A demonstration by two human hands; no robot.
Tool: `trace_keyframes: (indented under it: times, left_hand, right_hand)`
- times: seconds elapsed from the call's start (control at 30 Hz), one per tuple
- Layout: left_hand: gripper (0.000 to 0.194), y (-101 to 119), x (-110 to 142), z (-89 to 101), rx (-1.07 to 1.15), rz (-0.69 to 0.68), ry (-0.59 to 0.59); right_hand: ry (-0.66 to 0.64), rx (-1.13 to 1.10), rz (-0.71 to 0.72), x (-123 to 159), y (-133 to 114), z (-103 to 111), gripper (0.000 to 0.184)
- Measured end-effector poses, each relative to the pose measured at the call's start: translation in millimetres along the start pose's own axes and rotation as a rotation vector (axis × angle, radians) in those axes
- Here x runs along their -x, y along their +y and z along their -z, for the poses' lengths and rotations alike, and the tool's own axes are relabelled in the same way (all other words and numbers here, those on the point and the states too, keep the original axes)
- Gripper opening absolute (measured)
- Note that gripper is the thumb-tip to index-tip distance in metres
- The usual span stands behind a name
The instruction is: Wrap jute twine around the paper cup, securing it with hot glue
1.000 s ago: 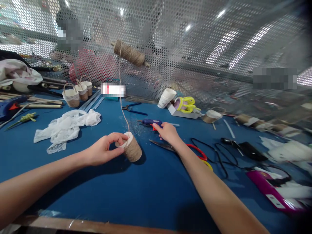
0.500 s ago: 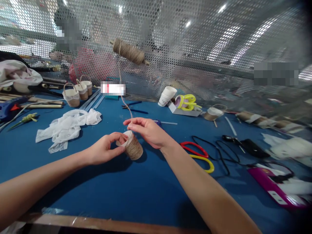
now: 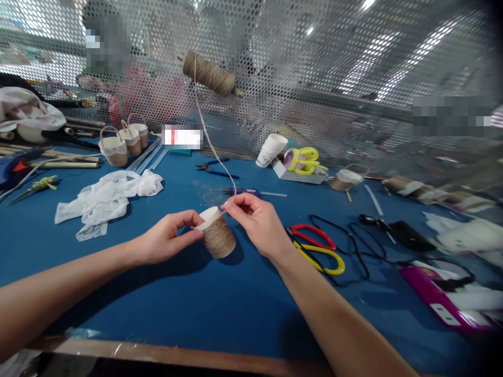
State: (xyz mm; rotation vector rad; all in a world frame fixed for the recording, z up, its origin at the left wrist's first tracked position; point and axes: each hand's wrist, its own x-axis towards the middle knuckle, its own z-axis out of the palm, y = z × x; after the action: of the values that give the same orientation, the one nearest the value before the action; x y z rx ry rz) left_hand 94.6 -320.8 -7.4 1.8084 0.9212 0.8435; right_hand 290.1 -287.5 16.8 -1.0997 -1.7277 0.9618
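A white paper cup (image 3: 219, 236), its side wrapped in brown twine, is tilted above the blue table. My left hand (image 3: 168, 236) grips its rim, fingers inside the opening and thumb outside. Just right of the rim, my right hand (image 3: 255, 220) pinches the twine (image 3: 214, 149) between thumb and fingertips. From there the strand runs up to a twine spool (image 3: 208, 74) on a rod against the perforated metal screen. Behind my right hand lies a blue glue gun (image 3: 243, 191), partly covered.
Scissors (image 3: 320, 248) with red and yellow handles lie beside my right forearm, near black cords and a purple power strip (image 3: 444, 298). White lace (image 3: 112, 201), pliers (image 3: 218, 168), small handled baskets (image 3: 115, 151) and stacked paper cups (image 3: 271, 149) stand around. A wooden edge (image 3: 157, 356) borders the front.
My right hand has moved right, away from the cup rim, drawing the twine with it. The cup has turned slightly in my left hand, and the glue gun shows more.
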Motion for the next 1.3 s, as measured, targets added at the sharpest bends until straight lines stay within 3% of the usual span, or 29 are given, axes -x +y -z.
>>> trace_keyframes:
  times: [0.57, 0.8, 1.1, 1.3]
  left_hand:
    - [0.014, 3, 3, -1.2, 0.094, -0.02, -0.041]
    - [0.012, 5, 4, -1.4, 0.096, -0.043, -0.038]
    - [0.021, 6, 2, -1.1, 0.007, 0.015, -0.087]
    - [0.023, 12, 0, -4.4, -0.035, 0.078, -0.077]
  right_hand:
    - [-0.033, -0.033, -0.075, 9, 1, -1, 0.019]
    - [-0.14, -0.103, -0.191, 12, 1, -7, 0.023]
    - [-0.096, 0.169, -0.011, 15, 2, -10, 0.02]
    - [-0.087, 0.374, 0.237, 22, 4, -18, 0.009]
